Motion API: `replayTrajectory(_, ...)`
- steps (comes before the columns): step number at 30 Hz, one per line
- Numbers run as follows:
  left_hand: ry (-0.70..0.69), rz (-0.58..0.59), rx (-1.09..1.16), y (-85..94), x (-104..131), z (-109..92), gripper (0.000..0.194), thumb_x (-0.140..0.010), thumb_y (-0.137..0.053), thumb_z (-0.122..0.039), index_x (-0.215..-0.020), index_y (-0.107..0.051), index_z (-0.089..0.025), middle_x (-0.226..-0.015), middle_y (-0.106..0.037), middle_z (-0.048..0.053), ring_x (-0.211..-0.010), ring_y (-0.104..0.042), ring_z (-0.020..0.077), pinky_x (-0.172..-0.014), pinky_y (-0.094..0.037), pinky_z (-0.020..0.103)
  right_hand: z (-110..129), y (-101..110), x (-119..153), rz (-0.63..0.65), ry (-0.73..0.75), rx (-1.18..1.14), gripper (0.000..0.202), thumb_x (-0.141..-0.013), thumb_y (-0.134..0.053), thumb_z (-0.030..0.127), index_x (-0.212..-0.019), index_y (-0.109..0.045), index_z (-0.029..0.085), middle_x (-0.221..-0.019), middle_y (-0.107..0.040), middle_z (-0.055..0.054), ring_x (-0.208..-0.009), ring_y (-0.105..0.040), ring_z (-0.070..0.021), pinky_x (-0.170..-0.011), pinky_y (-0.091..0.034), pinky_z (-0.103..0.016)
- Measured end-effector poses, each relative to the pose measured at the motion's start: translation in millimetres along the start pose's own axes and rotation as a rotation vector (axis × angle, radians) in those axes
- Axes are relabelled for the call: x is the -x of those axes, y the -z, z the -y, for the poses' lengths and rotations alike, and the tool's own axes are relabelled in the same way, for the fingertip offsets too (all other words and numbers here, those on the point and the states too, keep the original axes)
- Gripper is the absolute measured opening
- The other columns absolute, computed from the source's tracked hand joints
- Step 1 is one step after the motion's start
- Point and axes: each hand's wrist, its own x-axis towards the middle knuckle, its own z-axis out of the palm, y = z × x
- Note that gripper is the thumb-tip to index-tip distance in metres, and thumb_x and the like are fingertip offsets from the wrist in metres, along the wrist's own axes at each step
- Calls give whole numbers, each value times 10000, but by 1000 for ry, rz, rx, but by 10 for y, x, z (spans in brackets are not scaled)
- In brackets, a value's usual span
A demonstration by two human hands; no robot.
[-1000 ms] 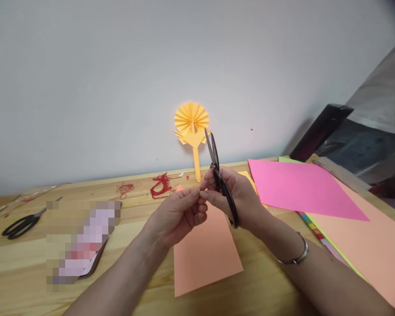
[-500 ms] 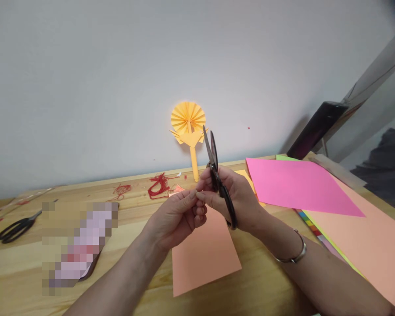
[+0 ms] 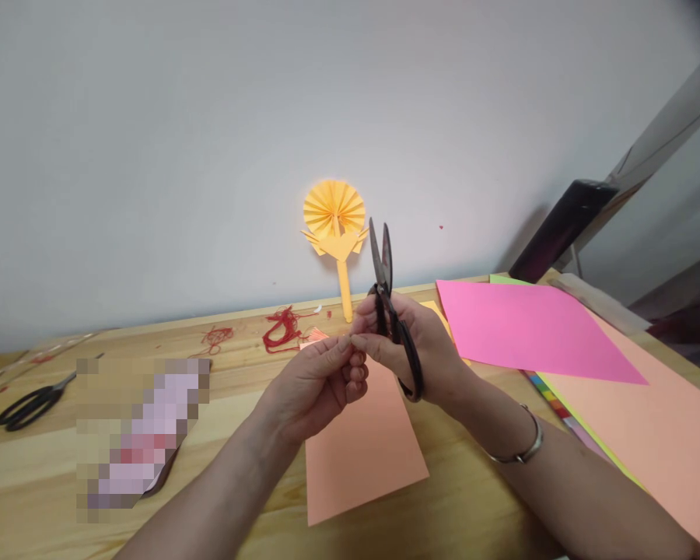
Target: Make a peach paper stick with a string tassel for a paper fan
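Observation:
Black-handled scissors (image 3: 405,342) hang on my right hand (image 3: 423,346), blades apart and pointing up. The thumb and fingertips of that hand pinch close against my left hand (image 3: 318,381), whose fingers are curled with thumb and forefinger pressed together. Whatever lies between the fingertips is too small to make out. Below both hands a salmon paper sheet (image 3: 362,459) lies on the wooden table (image 3: 239,482). Behind them a yellow pleated paper flower (image 3: 334,208) with a long stem (image 3: 344,292) leans against the wall.
Red thread (image 3: 283,328) lies behind my left hand, with a smaller tangle (image 3: 215,338) further left. Another pair of scissors (image 3: 32,406) and a blurred-out flat object (image 3: 152,435) are at left. Pink paper (image 3: 537,330) covers other sheets at right, near a black cylinder (image 3: 560,229).
The scissors on my right hand have tilted a little, their tips shifting right and the blades closing slightly. Both hands remain together in nearly the same place.

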Motion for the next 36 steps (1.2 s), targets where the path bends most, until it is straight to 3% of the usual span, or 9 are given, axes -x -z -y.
replayTrajectory(19,-49,20,-5,61,-18,-3,133,-707,-761,-197,-764,-687,-103,-634,-663,6,-563,-619,61,-550,-527,141,-5,-7,-6,-13,-29,7,235,-727,-670,220,-915,-530,201,-713,-613,37,-621,-608,-107,-592,-509,-245)
replayTrajectory(25,-76,-12,1,64,-24,-29,141,-670,-787,-200,-695,-684,-106,-615,-666,5,-555,-622,71,-535,-528,145,-28,18,-22,-5,-12,1,244,-725,-694,232,-906,-532,205,-729,-614,34,-645,-604,-109,-609,-501,-246)
replayTrajectory(31,-129,-92,-49,36,-12,-35,117,-754,-712,-217,-778,-711,-102,-750,-728,57,-668,-672,109,-625,-556,179,-65,30,-19,-31,-10,63,245,-742,-683,230,-938,-539,207,-763,-604,28,-667,-575,-113,-624,-476,-255)
replayTrajectory(36,-177,-148,-88,7,-8,-66,256,-877,-546,-260,-802,-713,-81,-816,-736,112,-789,-693,178,-797,-561,298,-82,30,-6,-92,82,291,129,-787,-603,173,-899,-542,197,-765,-584,14,-699,-541,-123,-641,-437,-262)
